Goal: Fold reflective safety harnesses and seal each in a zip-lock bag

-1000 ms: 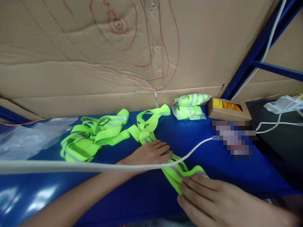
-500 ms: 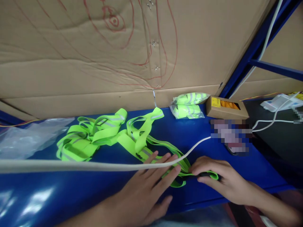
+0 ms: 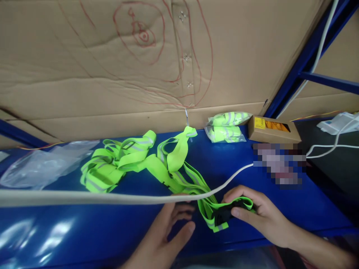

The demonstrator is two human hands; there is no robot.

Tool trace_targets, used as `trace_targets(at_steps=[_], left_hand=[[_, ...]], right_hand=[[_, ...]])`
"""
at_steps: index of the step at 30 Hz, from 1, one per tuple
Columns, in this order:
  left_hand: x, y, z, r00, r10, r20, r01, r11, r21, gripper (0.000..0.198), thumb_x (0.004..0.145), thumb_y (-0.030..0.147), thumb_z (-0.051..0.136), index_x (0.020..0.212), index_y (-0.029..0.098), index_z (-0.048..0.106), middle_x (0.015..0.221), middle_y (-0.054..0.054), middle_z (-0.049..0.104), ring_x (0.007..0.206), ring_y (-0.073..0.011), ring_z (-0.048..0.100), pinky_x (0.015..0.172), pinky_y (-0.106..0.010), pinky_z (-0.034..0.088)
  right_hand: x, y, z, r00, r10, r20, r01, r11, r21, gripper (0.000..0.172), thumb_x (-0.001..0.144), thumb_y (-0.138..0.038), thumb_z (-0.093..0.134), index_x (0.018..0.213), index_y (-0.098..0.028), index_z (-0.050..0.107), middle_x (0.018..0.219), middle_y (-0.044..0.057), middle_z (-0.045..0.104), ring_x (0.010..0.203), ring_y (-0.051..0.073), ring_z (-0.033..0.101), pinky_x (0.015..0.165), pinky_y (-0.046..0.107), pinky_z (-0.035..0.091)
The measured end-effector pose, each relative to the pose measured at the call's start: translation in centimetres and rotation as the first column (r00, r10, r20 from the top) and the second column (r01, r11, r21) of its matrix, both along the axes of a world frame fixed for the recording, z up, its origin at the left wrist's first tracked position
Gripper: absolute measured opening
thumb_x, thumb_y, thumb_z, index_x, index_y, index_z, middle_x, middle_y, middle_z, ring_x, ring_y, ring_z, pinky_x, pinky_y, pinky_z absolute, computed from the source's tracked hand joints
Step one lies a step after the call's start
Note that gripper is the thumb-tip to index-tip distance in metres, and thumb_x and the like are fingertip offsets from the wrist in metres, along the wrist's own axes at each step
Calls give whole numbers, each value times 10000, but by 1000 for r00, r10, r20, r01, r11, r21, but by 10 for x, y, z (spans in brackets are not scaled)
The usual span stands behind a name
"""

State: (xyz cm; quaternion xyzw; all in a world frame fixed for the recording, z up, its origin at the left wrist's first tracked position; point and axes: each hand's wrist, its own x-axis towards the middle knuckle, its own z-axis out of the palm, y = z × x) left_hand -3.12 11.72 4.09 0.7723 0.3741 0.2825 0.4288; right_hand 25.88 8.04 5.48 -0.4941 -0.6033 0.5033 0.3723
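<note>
A neon-green reflective strap vest (image 3: 179,172) lies stretched over the blue table (image 3: 84,231). My right hand (image 3: 252,213) pinches its folded near end, thumb under and fingers over a dark part of the strap. My left hand (image 3: 168,231) rests just left of that fold with fingers curled and spread, touching the table beside the strap. A second tangle of green straps (image 3: 112,164) lies further left.
A white cable (image 3: 112,197) runs across in front of my hands. Bagged green vests (image 3: 226,127) and a small cardboard box (image 3: 273,129) sit at the back against a cardboard wall (image 3: 112,74). A clear plastic bag (image 3: 42,166) lies at left.
My left hand has drawn back off the strap toward me and curled. My right hand has folded the strap's end and keeps hold of it.
</note>
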Motion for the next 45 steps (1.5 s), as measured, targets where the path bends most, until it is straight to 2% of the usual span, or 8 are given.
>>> trace_targets(at_steps=[6,16,21,27,31,36,41,45], left_hand=[[14,-5,-3,985,-4,172,57,951,-304,603,969,415,591,1509,312,343,1569,-109,437,1481,-301,401,1234,-481,349],[12,-37,-7,967,222,129,-170,930,-325,328,863,375,724,1145,256,608,1125,-57,741,1034,-237,725,913,-313,587],[20,-39,-4,957,155,244,-32,895,-445,655,808,370,788,1383,255,497,1335,-115,662,1247,-264,637,1069,-349,512],[1,-28,1,989,129,79,-117,983,-142,493,926,413,639,1389,273,543,1351,-108,660,1257,-287,638,1053,-388,542],[-16,-6,3,910,398,-116,-355,893,278,196,977,328,547,1118,267,669,1070,-51,746,981,-231,734,869,-339,612],[-47,44,7,827,460,-322,-203,780,592,252,975,289,486,1162,207,633,1226,-132,660,1140,-313,654,955,-515,566],[-43,112,50,911,53,-408,197,815,545,428,949,121,353,1293,231,583,1449,-110,572,1358,-255,532,1139,-487,447],[20,148,74,814,289,-503,-56,902,428,415,942,532,507,1209,219,563,1151,-100,712,1031,-293,699,937,-474,550]], right_hand=[[-23,-7,-1,986,64,-156,-77,994,-74,209,983,-434,631,1044,-234,629,1053,22,638,1014,178,596,930,306,461],[-46,-16,2,985,128,-112,-138,986,-88,124,1020,-344,564,1082,-240,591,1099,25,638,1053,174,604,954,312,469],[-52,-18,-2,990,124,-65,-123,992,18,101,1026,-280,551,1121,-263,577,1138,18,647,1110,159,618,1006,302,478],[-42,-21,-3,997,56,51,-65,979,196,116,1029,-260,548,1134,-294,584,1132,6,667,1076,137,650,952,240,498],[-30,-25,-7,989,37,146,-50,995,83,113,1027,-319,564,1133,-311,602,1149,1,665,1100,146,638,974,246,481],[-18,-24,-5,974,110,198,-116,993,18,145,1021,-365,569,1157,-331,607,1217,-7,658,1151,155,621,1016,258,463],[-8,-23,7,932,260,254,-245,965,-91,163,1018,-350,576,1171,-369,630,1220,-35,664,1172,152,609,1029,260,461],[-5,-26,14,920,278,275,-263,961,-90,168,1018,-317,573,1167,-348,645,1196,-18,672,1153,158,618,1020,264,471]])
